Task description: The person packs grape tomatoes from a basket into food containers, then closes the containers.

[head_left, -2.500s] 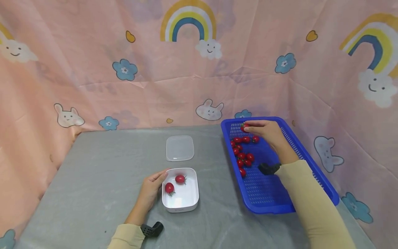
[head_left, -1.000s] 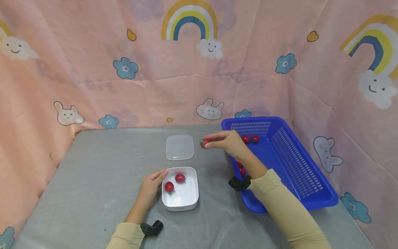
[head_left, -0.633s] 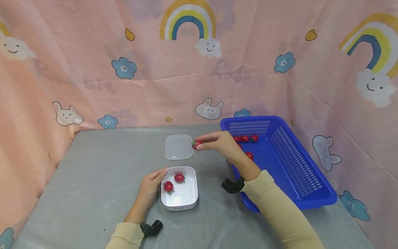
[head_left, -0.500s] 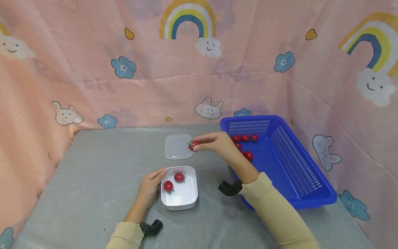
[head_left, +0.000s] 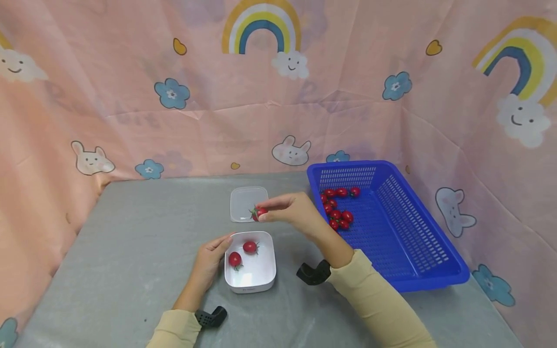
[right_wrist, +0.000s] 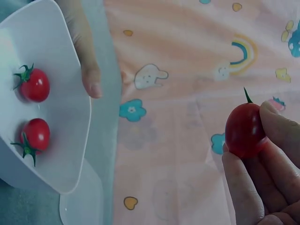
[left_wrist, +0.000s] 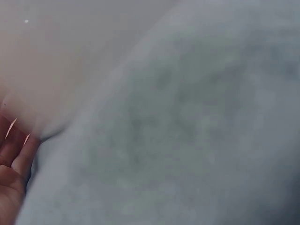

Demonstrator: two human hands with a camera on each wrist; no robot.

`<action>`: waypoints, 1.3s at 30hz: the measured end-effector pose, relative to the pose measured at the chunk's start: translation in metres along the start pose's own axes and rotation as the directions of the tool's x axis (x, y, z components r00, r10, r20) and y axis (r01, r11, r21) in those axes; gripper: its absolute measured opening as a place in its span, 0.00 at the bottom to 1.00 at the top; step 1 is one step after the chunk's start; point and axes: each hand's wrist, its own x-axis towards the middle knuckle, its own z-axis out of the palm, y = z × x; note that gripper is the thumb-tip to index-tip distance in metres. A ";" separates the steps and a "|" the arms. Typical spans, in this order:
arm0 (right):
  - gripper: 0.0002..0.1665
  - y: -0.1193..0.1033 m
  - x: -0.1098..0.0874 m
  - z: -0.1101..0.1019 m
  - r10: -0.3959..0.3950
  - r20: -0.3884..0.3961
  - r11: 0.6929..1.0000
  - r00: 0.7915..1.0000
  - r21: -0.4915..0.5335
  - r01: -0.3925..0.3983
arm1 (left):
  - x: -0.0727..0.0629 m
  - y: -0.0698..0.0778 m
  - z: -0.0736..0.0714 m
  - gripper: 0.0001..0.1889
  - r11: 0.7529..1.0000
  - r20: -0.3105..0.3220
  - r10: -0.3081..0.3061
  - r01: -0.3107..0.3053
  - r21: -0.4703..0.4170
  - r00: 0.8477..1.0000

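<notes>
My right hand [head_left: 291, 210] pinches a cherry tomato [right_wrist: 246, 130] with a green stem between thumb and fingertips. In the head view it hangs above the near edge of the translucent lid [head_left: 243, 200], just behind the white food container [head_left: 256, 280]. That container stands on the table with two cherry tomatoes inside: one in front [head_left: 235, 260], one farther back [head_left: 250, 247]. With my left hand [head_left: 208, 261] I hold its left back corner, the thumb by the rim and fingers along the outside. The left wrist view is mostly blurred, showing only some fingers [left_wrist: 18, 159].
A blue plastic basket [head_left: 417, 280] stands at the right, with several cherry tomatoes [head_left: 341, 192] along its left side. Grey cloth covers the table [head_left: 130, 241]. A pink patterned curtain [head_left: 209, 125] closes off the back and sides.
My right hand has carried the cherry tomato out of the basket, leftward and closer to the white container. My left hand and the container have stayed in place.
</notes>
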 end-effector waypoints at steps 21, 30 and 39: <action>0.17 0.018 -0.013 0.037 -0.034 -0.023 0.999 0.999 -0.006 0.034 | 0.003 -0.001 0.000 0.19 1.000 0.005 0.000 0.000 -0.017 1.000; 0.17 0.046 0.000 0.055 0.022 -0.068 0.996 0.997 -0.080 -0.027 | 0.003 -0.001 -0.002 0.19 1.000 0.004 0.003 -0.003 -0.009 1.000; 0.16 0.062 0.010 0.073 -0.004 -0.035 0.989 0.999 -0.146 -0.001 | 0.003 -0.003 -0.002 0.19 1.000 0.001 0.012 -0.012 0.001 1.000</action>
